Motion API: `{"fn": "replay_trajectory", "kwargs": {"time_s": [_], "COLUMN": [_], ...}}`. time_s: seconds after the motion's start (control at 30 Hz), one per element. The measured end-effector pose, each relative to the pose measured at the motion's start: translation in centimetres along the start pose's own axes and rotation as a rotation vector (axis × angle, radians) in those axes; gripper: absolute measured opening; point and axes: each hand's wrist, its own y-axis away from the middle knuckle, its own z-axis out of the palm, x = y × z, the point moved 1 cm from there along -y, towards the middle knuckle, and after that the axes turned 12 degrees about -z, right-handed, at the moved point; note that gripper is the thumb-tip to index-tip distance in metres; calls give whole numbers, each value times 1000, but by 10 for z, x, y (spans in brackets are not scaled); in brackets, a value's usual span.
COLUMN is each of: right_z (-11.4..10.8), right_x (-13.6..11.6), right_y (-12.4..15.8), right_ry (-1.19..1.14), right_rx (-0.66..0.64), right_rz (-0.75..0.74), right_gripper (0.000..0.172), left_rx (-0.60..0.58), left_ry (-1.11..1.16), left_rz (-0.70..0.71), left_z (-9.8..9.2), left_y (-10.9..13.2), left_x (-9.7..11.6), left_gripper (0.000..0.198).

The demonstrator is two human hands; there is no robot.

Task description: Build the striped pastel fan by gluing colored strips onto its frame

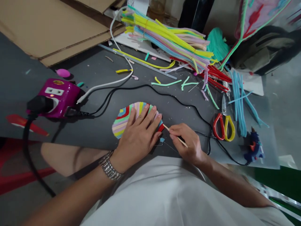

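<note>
Left hand [138, 135] spread flat, pressing the striped pad [124, 123] onto the bench [89, 135]. Right hand [188, 142] pinches a wooden stick [183, 143] in its grip, tip at the pad's red edge. Keep the palm firm, holding the pad steady.

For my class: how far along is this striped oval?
Done: the striped oval looks mostly built from curved bands. In hand: the left hand presses it while the right hand holds a wooden stick at its red edge strip. Left: a bundle of coloured strips looks unused.

Flattened cardboard [54, 28] lies beyond the dark grey worktop [94, 135]; a red stool [23, 179] stands on grey floor [14, 210].
</note>
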Motion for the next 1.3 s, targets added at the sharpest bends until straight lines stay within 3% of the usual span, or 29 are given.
{"fn": "replay_trajectory", "kwargs": {"time_s": [0.1, 0.23, 0.33, 0.93, 1.2, 1.3], "right_z": [-3, -5, -3, -3, -1, -2], "right_x": [-2, -4, -3, -1, -2, -4], "right_y": [1, 3, 4, 3, 1, 0], "right_ry": [-27, -17, -19, -65, 22, -17], "right_rx": [58, 63, 47, -4, -84, -33], "right_rz": [38, 2, -15, 40, -51, 23], "right_gripper": [19, 20, 20, 22, 23, 20], "left_rx": [47, 132, 120, 53, 22, 24], "left_ry": [30, 99, 104, 101, 95, 91], "left_rz": [24, 178, 240, 249, 265, 262], "left_z": [0, -1, -1, -4, -3, -2], "left_y": [3, 11, 15, 17, 17, 17], "left_x": [-3, -10, -13, -10, -9, -9], "left_gripper": [47, 42, 43, 38, 35, 38]}}
